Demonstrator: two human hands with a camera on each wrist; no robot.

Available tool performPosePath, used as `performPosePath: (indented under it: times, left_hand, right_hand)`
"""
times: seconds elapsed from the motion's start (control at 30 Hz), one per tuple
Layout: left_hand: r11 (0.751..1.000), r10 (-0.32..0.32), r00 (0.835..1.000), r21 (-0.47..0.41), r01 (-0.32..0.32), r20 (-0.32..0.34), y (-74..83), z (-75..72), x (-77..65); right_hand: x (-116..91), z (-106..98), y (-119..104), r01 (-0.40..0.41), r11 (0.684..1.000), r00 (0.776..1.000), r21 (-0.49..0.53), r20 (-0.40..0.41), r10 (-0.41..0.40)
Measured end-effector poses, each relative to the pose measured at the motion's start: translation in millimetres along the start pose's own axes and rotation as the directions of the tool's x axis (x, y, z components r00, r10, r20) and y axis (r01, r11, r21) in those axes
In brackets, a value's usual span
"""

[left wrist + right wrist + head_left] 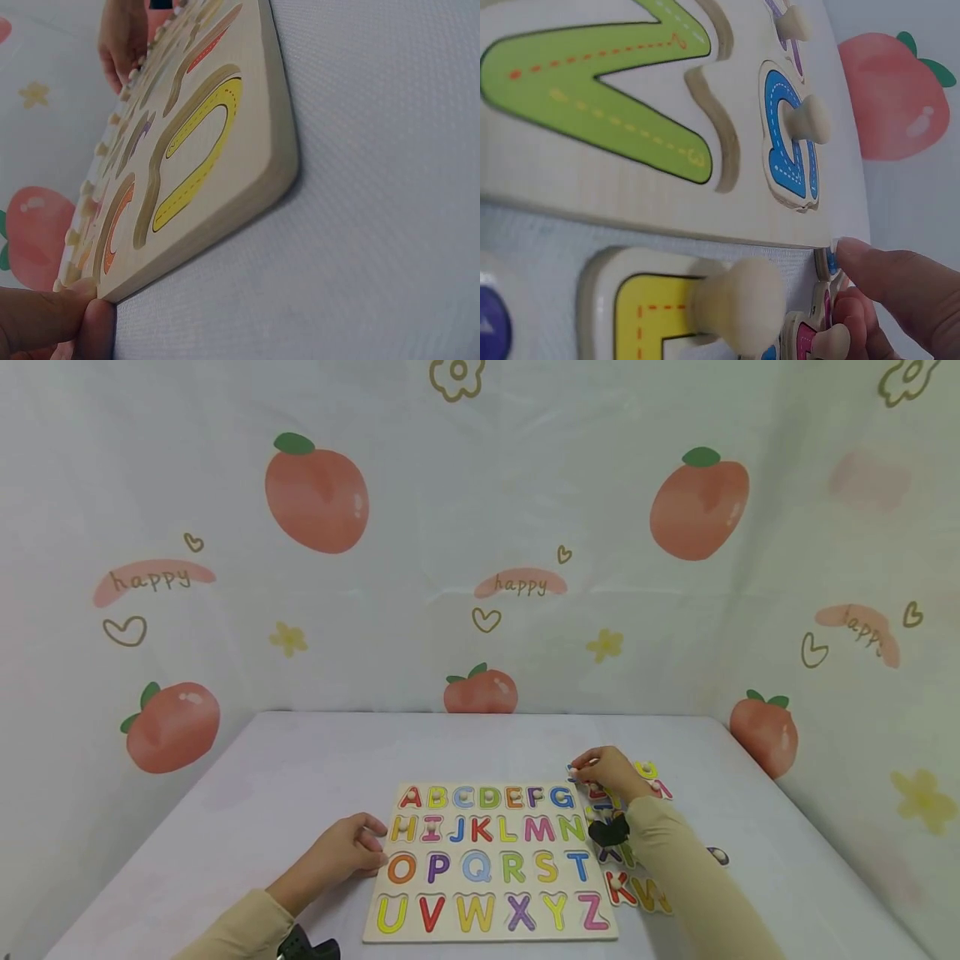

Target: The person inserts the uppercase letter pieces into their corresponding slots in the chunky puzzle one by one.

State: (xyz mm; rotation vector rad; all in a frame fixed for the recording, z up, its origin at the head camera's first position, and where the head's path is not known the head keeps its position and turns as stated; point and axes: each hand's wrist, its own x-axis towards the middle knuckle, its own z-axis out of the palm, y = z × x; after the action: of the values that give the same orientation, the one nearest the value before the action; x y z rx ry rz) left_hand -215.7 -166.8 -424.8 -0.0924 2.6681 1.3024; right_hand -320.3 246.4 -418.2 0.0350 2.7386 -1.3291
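A wooden alphabet puzzle board [491, 936] lies in front of me, letters A to I filled by knobbed pieces and the lower recesses showing printed letters. My left hand [349, 850] grips its left edge, thumb on top and a finger against the side, as the left wrist view shows. Beyond the upper right corner, my right hand [609, 769] pinches a small blue letter piece [831, 259] between thumb and fingers. Most of that piece is hidden by the fingers. The blue G piece [789, 139] sits in its recess nearby.
Loose knobbed letters lie in a heap along the board's right side, partly under my right forearm, among them a red K [618, 887], a yellow W [651, 894] and a yellow piece [649, 300]. One dark piece [717, 856] lies farther right. A fruit-print curtain [390, 635] stands behind the table.
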Motion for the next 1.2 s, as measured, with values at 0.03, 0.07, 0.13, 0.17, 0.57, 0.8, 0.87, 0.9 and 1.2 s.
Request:
performPosePath:
  times: [0.03,0.07,0.13,0.17,0.57,0.8,0.87,0.9,1.2]
  left_hand:
    - [1.0,0.001,1.0,-0.003,-0.001,-0.001,0.3,-0.1,-0.1]
    - [1.0,0.001,1.0,-0.007,-0.001,-0.002,0.6,-0.1,-0.4]
    - [1.0,0.0,1.0,-0.013,0.0,-0.005,1.2,-0.2,-1.1]
    - [1.0,0.001,1.0,-0.016,-0.001,-0.006,1.6,-0.3,-1.5]
    - [0.999,0.009,1.0,-0.037,-0.008,0.022,-2.1,-0.7,1.0]
    - [0.999,0.007,1.0,-0.037,-0.007,-0.002,-0.2,0.6,-0.8]
    - [0.999,0.003,1.0,-0.036,-0.003,-0.005,0.6,0.7,-1.7]
    - [0.999,0.005,1.0,-0.035,-0.005,-0.004,0.8,0.8,-1.9]
    - [1.0,0.001,1.0,-0.01,-0.001,0.001,0.8,-0.1,-1.2]
  right_hand:
    - [0.1,0.3,-0.4,-0.006,1.0,1.0,0.006,0.0,0.006]
    - [0.1,0.4,-0.5,-0.004,1.0,1.0,0.009,0.004,0.004]
    - [0.4,1.1,-1.1,-0.009,1.0,1.0,0.019,0.006,0.009]
    - [0.7,1.6,-1.4,-0.015,1.0,1.0,0.025,0.003,0.015]
    - [4.3,4.3,0.0,-0.021,1.0,0.999,0.005,-0.035,0.021]
    - [3.7,2.0,-3.4,-0.047,0.999,0.998,-0.016,-0.052,0.046]
    - [3.0,0.3,-6.1,-0.047,0.999,0.997,-0.024,-0.063,0.045]
    - [2.6,-0.5,-8.0,-0.047,0.999,0.997,-0.019,-0.065,0.045]
    - [-1.3,-1.1,-34.4,0.018,0.998,0.997,-0.055,-0.067,-0.022]
